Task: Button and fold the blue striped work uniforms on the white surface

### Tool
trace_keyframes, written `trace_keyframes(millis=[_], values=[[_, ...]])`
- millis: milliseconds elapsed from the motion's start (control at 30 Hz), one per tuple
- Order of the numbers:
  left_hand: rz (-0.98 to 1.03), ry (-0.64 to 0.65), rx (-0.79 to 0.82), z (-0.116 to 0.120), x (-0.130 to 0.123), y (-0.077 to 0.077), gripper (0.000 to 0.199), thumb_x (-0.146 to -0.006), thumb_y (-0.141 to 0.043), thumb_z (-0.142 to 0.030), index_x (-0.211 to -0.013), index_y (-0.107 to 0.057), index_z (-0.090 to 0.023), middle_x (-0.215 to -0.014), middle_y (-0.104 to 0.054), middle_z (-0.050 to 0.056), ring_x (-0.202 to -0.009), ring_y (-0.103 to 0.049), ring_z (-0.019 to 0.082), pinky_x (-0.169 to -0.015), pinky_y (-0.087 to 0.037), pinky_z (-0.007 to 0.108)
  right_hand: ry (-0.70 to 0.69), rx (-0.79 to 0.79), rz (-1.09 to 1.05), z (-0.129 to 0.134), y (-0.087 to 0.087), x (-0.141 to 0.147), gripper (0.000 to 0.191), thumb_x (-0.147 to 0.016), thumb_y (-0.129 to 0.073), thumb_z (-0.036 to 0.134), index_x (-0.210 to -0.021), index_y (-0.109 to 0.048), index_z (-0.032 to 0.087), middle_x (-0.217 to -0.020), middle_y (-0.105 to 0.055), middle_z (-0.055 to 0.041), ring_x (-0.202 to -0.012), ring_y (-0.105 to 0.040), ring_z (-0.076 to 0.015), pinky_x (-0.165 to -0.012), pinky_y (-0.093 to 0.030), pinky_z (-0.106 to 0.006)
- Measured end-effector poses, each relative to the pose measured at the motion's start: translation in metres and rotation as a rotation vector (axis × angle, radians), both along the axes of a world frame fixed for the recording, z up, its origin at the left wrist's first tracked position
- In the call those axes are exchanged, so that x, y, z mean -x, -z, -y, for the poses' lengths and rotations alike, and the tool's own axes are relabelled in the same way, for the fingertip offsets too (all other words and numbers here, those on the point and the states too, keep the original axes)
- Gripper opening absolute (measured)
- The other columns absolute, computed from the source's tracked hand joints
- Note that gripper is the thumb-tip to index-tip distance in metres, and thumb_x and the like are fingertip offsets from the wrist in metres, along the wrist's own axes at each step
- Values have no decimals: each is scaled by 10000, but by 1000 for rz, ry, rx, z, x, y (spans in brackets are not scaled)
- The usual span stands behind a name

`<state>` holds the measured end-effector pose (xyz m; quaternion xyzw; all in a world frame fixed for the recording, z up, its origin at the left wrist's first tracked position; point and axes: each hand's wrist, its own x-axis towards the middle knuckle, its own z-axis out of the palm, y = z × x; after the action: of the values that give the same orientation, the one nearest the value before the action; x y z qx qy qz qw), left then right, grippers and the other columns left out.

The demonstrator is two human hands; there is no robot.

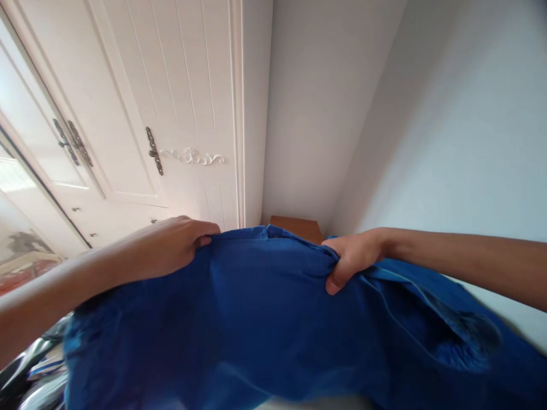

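Note:
A blue cloth garment point(265, 307) is stretched between my two hands and hangs down across the lower part of the head view. My left hand point(192, 236) pinches its top edge on the left. The top edge at the right is gripped by my right hand point(350, 256), with the thumb lying over the front of the fabric. To the right of that hand an open, gathered end of the garment, like a cuff, sticks out. The lower part of the garment runs out of the frame.
A white wardrobe point(128, 102) with dark metal handles stands at the left and centre. An orange-brown box-like object point(299, 228) sits behind the garment. A pale wall point(461, 142) rises on the right. Plastic-looking bags point(45, 376) lie at the lower left.

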<state>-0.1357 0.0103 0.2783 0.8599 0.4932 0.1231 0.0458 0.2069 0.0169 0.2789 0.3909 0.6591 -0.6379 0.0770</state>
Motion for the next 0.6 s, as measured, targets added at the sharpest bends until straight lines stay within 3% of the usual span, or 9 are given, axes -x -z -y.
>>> trace_keyframes(millis=[67,133,233,300,367,433,500,600], values=[[-53,192,148,-66,-15,2,293,-876,-352,-172,-794,-633,-145,-673,-624,-27,-646,-530,97,-654,-341,181,18,69,30,-48,3,-10,442,-675,-777,204,-1098,-683,114,-1022,-751,-65,-918,-711,-221,-872,-571,-357],[-45,306,273,-133,-30,22,237,-851,-417,-187,-789,-643,-145,-768,-671,4,-721,-576,131,-671,-383,196,26,118,60,-95,19,-22,501,-665,-787,196,-1142,-658,110,-1053,-747,-77,-948,-709,-228,-877,-570,-365],[-50,334,358,-213,-50,83,236,-852,-453,-232,-781,-660,-144,-819,-697,32,-766,-608,159,-698,-427,223,66,200,70,-150,70,-44,543,-642,-790,188,-1159,-644,103,-1070,-742,-88,-1005,-697,-247,-901,-560,-378],[-110,262,350,-242,-57,133,258,-871,-469,-292,-814,-677,-151,-852,-708,53,-796,-629,180,-717,-451,245,103,254,71,-171,116,-58,547,-616,-794,194,-1136,-655,99,-1055,-746,-93,-1027,-691,-264,-907,-557,-382],[-131,208,368,-251,-57,177,337,-907,-440,-375,-892,-691,-151,-916,-717,93,-845,-650,221,-749,-471,290,131,306,60,-181,161,-71,552,-591,-800,206,-1116,-668,100,-1041,-748,-102,-1031,-689,-278,-914,-555,-389],[-96,157,358,-245,-52,207,447,-949,-354,-450,-1034,-675,-150,-1034,-708,126,-957,-652,259,-828,-478,338,166,344,47,-182,195,-79,555,-579,-809,223,-1105,-676,104,-1037,-748,-107,-1025,-691,-282,-923,-552,-392],[-4,94,273,-232,-44,218,533,-971,-276,-494,-1185,-614,-144,-1175,-667,141,-1094,-616,275,-939,-453,376,202,353,51,-180,213,-83,547,-581,-823,246,-1092,-684,111,-1043,-746,-107,-1007,-696,-278,-924,-552,-387],[152,-39,101,-211,-27,209,583,-972,-259,-530,-1291,-544,-133,-1271,-614,141,-1186,-566,278,-1029,-410,413,239,310,56,-177,210,-83,529,-618,-830,315,-1084,-690,108,-1063,-738,-118,-992,-700,-277,-916,-555,-375]])
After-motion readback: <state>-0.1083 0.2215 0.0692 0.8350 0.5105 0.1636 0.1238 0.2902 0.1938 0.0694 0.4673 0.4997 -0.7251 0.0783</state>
